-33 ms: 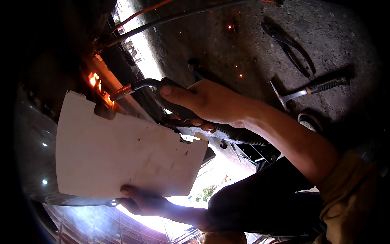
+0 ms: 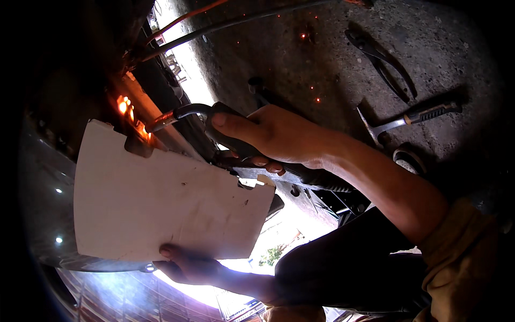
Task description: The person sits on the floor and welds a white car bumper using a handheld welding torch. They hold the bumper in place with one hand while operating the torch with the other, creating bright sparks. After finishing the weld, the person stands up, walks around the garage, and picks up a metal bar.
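Note:
A black MIG welding torch [image 2: 228,131] is in my right hand [image 2: 284,134], its fingers wrapped round the handle and the thumb along the top. The torch's curved neck ends in a nozzle [image 2: 161,121] right at a glowing, flaming seam [image 2: 140,129] on a metal vehicle panel. My left hand [image 2: 188,265] grips the lower edge of a flat white sheet [image 2: 171,206], thumb on its face and the other fingers behind it. The sheet stands below the seam, and its notched upper edge reaches close to the flames.
Slip-joint pliers [image 2: 381,64] and a hammer [image 2: 407,119] lie on the concrete floor [image 2: 440,53] at the right. Several glowing sparks dot the floor. A dark cable [image 2: 230,29] crosses at the top. Shiny bodywork [image 2: 45,204] curves along the left.

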A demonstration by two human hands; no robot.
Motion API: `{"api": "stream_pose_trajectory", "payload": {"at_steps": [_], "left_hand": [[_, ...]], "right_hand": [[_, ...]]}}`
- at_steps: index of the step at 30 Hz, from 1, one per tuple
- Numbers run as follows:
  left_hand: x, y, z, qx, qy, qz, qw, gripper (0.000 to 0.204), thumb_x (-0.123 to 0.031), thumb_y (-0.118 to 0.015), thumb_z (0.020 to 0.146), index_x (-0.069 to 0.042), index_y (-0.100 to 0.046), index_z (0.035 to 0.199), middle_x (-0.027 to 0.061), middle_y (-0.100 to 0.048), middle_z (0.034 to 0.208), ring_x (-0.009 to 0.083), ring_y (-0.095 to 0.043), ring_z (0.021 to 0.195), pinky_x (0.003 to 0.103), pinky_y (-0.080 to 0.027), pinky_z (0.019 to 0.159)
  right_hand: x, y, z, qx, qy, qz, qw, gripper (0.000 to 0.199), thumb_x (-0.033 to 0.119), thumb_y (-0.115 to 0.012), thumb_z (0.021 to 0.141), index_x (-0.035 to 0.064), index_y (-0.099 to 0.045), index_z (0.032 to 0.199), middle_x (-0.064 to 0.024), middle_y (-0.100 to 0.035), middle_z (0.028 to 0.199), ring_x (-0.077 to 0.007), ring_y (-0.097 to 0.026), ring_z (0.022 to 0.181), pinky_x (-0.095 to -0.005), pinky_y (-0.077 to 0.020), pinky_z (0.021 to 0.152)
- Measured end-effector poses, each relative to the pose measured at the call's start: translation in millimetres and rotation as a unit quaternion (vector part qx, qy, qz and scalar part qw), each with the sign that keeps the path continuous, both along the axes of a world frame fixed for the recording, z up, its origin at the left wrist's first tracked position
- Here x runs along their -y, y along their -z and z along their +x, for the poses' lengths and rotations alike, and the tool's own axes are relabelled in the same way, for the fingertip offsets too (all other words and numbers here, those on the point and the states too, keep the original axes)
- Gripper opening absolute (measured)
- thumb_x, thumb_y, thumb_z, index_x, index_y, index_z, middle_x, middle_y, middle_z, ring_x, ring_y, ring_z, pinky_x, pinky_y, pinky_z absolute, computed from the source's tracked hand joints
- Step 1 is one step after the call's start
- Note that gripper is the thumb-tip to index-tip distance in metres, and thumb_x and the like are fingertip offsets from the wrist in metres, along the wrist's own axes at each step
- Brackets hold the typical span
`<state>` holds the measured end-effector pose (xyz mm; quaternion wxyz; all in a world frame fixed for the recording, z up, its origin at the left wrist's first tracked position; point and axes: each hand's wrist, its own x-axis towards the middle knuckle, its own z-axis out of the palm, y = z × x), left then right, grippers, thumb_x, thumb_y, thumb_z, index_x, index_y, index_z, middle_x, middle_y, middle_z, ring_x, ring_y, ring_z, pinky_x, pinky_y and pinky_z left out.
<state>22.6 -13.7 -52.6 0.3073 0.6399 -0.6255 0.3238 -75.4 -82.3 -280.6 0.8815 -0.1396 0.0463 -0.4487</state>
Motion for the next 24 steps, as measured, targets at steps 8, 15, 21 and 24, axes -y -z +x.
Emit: {"api": "stream_pose_trajectory", "payload": {"at_steps": [8,15,21,24], "left_hand": [[2.0,4.8,-5.3,-0.002,-0.027,0.011,1.000,0.043,-0.030,-0.054,0.097,0.000,-0.054,0.128,0.0165,-0.060,0.115,0.0230,-0.058,0.097,0.038,-0.051,0.081],[4.5,4.1,-7.9,0.044,-0.065,0.091,0.993,0.045,-0.032,-0.055,0.098,0.001,-0.053,0.129,0.0167,-0.062,0.114,0.0235,-0.062,0.096,0.037,-0.053,0.079],[6.8,2.3,-5.1,0.061,-0.074,0.106,0.990,0.046,-0.032,-0.055,0.098,0.002,-0.052,0.130,0.0164,-0.062,0.114,0.0229,-0.062,0.097,0.036,-0.053,0.080],[6.9,5.8,-9.0,0.047,-0.052,0.114,0.991,0.048,-0.033,-0.055,0.098,0.003,-0.051,0.130,0.0167,-0.062,0.115,0.0226,-0.062,0.097,0.035,-0.053,0.080]], "right_hand": [[3.6,-3.1,-6.4,-0.011,-0.004,0.006,1.000,0.071,0.072,-0.049,0.087,0.0093,-0.050,0.054,-0.0009,-0.042,0.045,-0.0107,-0.044,0.039,-0.0279,-0.0338,0.042],[3.3,-2.9,-3.6,0.072,0.035,-0.003,0.997,0.070,0.072,-0.051,0.086,0.0064,-0.055,0.062,-0.0004,-0.046,0.052,-0.0091,-0.045,0.039,-0.0245,-0.0358,0.041],[4.8,-8.8,-6.3,-0.001,0.007,0.011,1.000,0.069,0.069,-0.051,0.089,0.0050,-0.058,0.064,-0.0004,-0.048,0.052,-0.0081,-0.042,0.039,-0.0245,-0.0322,0.040],[3.3,-5.9,-3.2,0.029,0.021,0.005,0.999,0.070,0.069,-0.050,0.089,0.0049,-0.058,0.063,-0.0002,-0.048,0.050,-0.0080,-0.042,0.039,-0.0252,-0.0329,0.040]]}}
